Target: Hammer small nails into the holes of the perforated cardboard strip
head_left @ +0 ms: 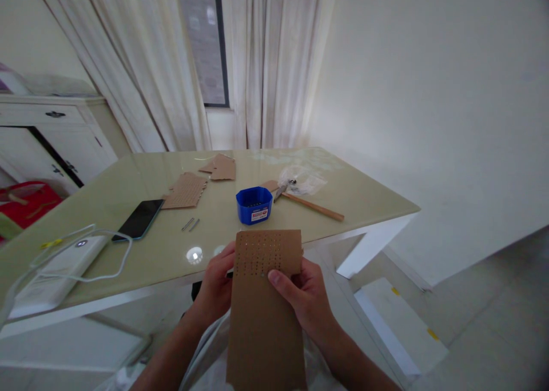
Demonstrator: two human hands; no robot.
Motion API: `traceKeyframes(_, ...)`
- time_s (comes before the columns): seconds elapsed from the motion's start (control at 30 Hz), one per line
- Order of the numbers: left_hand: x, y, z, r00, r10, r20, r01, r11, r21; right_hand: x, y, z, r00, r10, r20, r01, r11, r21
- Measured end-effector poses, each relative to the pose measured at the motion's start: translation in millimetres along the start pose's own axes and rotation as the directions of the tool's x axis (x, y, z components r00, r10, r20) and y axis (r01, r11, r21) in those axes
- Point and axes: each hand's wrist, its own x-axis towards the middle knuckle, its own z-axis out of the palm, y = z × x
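Note:
A long piece of brown cardboard (266, 316) is held up in front of me, with rows of small punched holes across its upper part. My left hand (218, 285) grips its left edge, fingers curled behind it and partly hidden. On the other side, my right hand (309, 291) pinches the right edge, its thumb lying on the front face just below the holes. Right beyond the cardboard's top edge stands a small blue plastic box (254, 206) with a white label; dark small bits show inside it.
A hammer (313, 204) with a wooden handle lies beside a clear plastic bag (306, 180). Perforated cardboard scraps (186, 191), two thin metal pieces (191, 224), a phone (139, 219) and a white power bank (60, 274) with a looping cable rest on the glossy table (369, 196).

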Motion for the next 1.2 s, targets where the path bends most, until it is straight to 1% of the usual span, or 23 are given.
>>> traceKeyframes(0.13,-3.6,10.3,4.4,0.999,-0.004,-0.046,0.004,1.000,-0.011,-0.9,-4.7,0.6,1.000,0.023,0.019,-0.022,0.999,-0.047)
traceKeyframes(0.23,-7.1,15.8,8.2,0.997,-0.011,-0.076,0.010,1.000,-0.005,0.1,-6.3,2.0,0.999,0.041,0.003,-0.040,0.995,-0.089)
traceKeyframes(0.3,-7.0,15.0,8.1,0.998,-0.026,-0.061,0.026,1.000,0.006,0.9,-5.6,2.7,0.999,0.037,-0.012,-0.038,0.994,-0.107)
traceKeyframes(0.4,-2.1,7.1,-0.7,0.995,-0.090,0.047,0.089,0.996,0.026,1.6,-2.4,2.2,0.998,0.011,-0.055,-0.019,0.991,-0.136)
traceKeyframes(0.43,-0.1,4.5,-6.0,0.993,-0.106,0.044,0.105,0.994,0.037,1.8,-1.1,1.7,0.997,0.007,-0.075,-0.017,0.989,-0.144)
traceKeyframes(0.47,1.6,3.0,-12.2,0.994,-0.108,-0.003,0.108,0.993,0.055,2.0,0.3,1.0,0.996,0.003,-0.093,-0.017,0.989,-0.150)
traceKeyframes(0.5,2.7,2.9,-18.5,0.993,-0.089,-0.074,0.095,0.992,0.087,2.2,1.5,0.5,0.995,0.000,-0.104,-0.016,0.988,-0.153)
traceKeyframes(0.53,3.2,4.5,-24.5,0.990,-0.047,-0.133,0.064,0.989,0.133,2.4,2.4,0.0,0.994,-0.003,-0.106,-0.014,0.988,-0.157)
traceKeyframes(0.57,3.1,7.6,-29.4,0.989,0.010,-0.151,0.019,0.982,0.190,2.6,3.2,-0.3,0.995,-0.009,-0.099,-0.007,0.987,-0.161)
traceKeyframes(0.6,2.7,11.8,-32.6,0.991,0.065,-0.117,-0.034,0.968,0.250,2.8,3.7,-0.3,0.996,-0.020,-0.087,0.006,0.986,-0.165)
traceKeyframes(0.63,2.1,16.5,-33.9,0.993,0.111,-0.039,-0.095,0.950,0.297,2.9,3.9,-0.2,0.997,-0.034,-0.071,0.022,0.985,-0.169)
traceKeyframes(0.7,0.9,24.6,-30.2,0.979,0.166,0.115,-0.196,0.921,0.338,2.9,3.9,0.1,0.997,-0.063,-0.050,0.054,0.983,-0.176)
traceKeyframes(0.73,0.3,27.2,-26.1,0.973,0.180,0.146,-0.221,0.913,0.344,2.8,3.8,0.3,0.996,-0.076,-0.046,0.067,0.981,-0.181)
traceKeyframes(0.77,-0.4,28.8,-21.2,0.970,0.191,0.150,-0.232,0.909,0.346,2.6,3.6,0.4,0.995,-0.088,-0.042,0.078,0.979,-0.186)
traceKeyframes(0.83,-2.9,30.9,-11.6,0.970,0.213,0.115,-0.240,0.910,0.337,2.3,3.3,0.4,0.994,-0.103,-0.029,0.096,0.977,-0.192)
traceKeyframes(0.9,-7.1,34.7,-5.8,0.965,0.243,0.095,-0.261,0.916,0.304,2.6,3.5,0.8,0.995,-0.103,-0.008,0.099,0.974,-0.204)
traceKeyframes(0.97,-11.1,40.7,-6.1,0.960,0.270,0.080,-0.281,0.929,0.239,4.0,4.2,2.1,0.996,-0.089,-0.010,0.085,0.970,-0.229)
traceKeyframes(1.03,-10.4,44.0,-13.7,0.958,0.281,0.059,-0.287,0.936,0.203,6.3,5.0,3.8,0.997,-0.071,-0.040,0.058,0.965,-0.255)
traceKeyframes(1.1,-1.3,36.8,-29.2,0.974,0.224,0.047,-0.228,0.941,0.249,8.4,5.3,4.9,0.995,-0.053,-0.082,0.031,0.969,-0.246)
traceKeyframes(1.13,6.4,27.8,-39.8,0.989,0.140,0.048,-0.148,0.937,0.316,8.8,5.0,4.9,0.994,-0.045,-0.102,0.020,0.973,-0.231)
traceKeyframes(1.17,15.7,15.4,-52.0,0.999,0.024,0.024,-0.032,0.915,0.402,8.8,4.4,4.3,0.992,-0.039,-0.122,0.013,0.977,-0.214)
traceKeyframes(1.2,25.7,0.4,-65.2,0.990,-0.136,-0.040,0.137,0.841,0.524,8.4,3.5,3.4,0.990,-0.035,-0.137,0.008,0.980,-0.197)
